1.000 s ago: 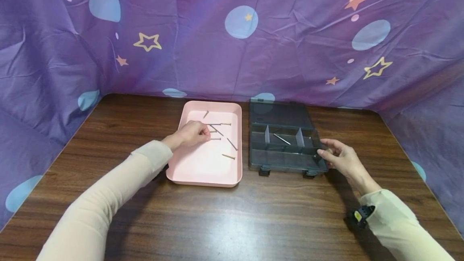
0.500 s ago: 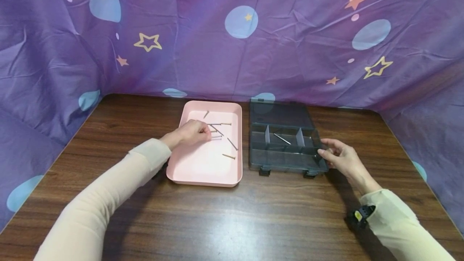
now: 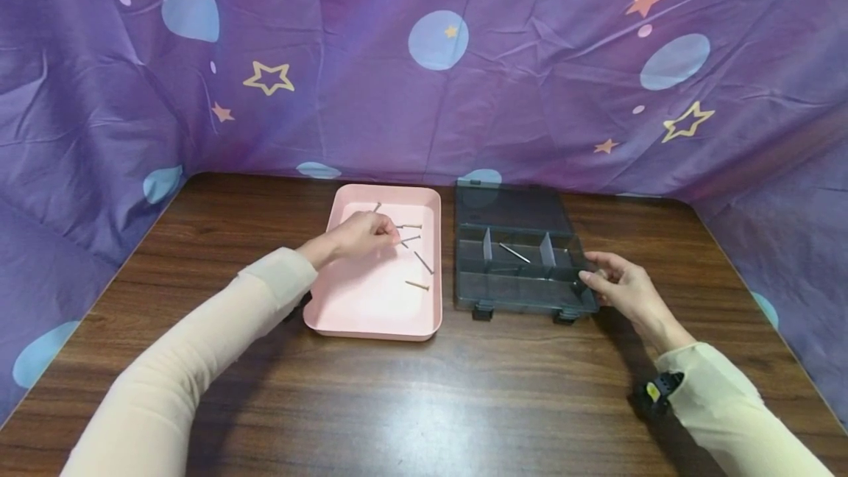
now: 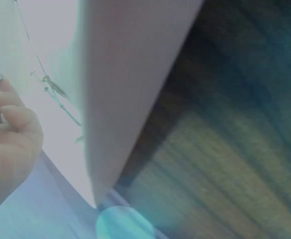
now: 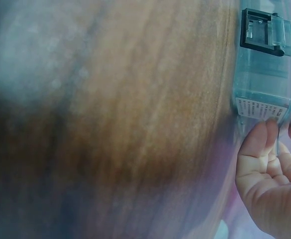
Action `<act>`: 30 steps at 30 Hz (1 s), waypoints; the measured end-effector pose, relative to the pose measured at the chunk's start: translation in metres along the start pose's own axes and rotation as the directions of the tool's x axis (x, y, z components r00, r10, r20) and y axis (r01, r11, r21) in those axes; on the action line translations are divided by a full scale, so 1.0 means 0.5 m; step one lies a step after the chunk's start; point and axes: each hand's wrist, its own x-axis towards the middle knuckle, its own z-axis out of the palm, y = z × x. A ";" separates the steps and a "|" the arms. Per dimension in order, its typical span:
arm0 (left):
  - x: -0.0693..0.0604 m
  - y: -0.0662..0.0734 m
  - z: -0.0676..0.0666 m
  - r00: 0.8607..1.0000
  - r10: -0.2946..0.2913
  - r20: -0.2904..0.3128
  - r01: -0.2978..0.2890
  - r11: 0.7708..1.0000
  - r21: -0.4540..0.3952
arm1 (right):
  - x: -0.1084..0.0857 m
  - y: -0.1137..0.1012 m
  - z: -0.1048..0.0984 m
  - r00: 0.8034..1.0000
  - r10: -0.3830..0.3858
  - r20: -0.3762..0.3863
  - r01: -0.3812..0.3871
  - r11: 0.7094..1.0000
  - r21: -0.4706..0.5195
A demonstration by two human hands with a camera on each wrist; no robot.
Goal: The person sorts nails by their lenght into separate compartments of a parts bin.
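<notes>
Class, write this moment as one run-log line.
left hand: pinches metal fastener | right hand: holds right edge of smoky organizer box | pink tray: more fasteners | lid: open | rear middle compartment: silvery fastener

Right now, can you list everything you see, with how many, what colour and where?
Table: one, brown, across the lower view.
Backdrop: one, purple with stars, behind the table.
Tray: one, pink, mid-table.
Loose fasteners: at least five, grey and brassy, in the tray; others may be hidden.
Box: one, dark translucent, open, right of the tray.
Dividers: two, pale, in the box.
Latches: two, black, box front.
Boxed fastener: one, silver, between the dividers.
Label: one, white, box side.
Wrist device: one clearly visible, black, right wrist.
Sleeves: two, cream, both arms.
Left hand: one, over the tray, pinching a grey fastener.
Right hand: one, holding the box's right side.
</notes>
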 end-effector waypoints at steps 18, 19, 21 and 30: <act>0.065 0.106 0.007 0.997 0.080 -0.004 -0.080 0.997 -0.002 | 0.004 0.006 0.000 1.000 0.003 0.003 -0.003 1.000 0.023; 0.069 0.111 0.011 0.996 0.084 -0.007 -0.084 0.996 -0.006 | 0.004 0.006 0.000 1.000 0.001 0.004 -0.001 1.000 0.027; 0.078 0.120 0.021 0.995 0.094 -0.010 -0.094 0.995 -0.014 | 0.004 0.007 0.000 1.000 -0.002 0.005 0.001 1.000 0.028; 0.112 0.157 0.066 0.994 0.101 -0.032 -0.103 0.993 -0.066 | 0.003 0.007 0.000 1.000 0.005 0.006 -0.005 1.000 0.008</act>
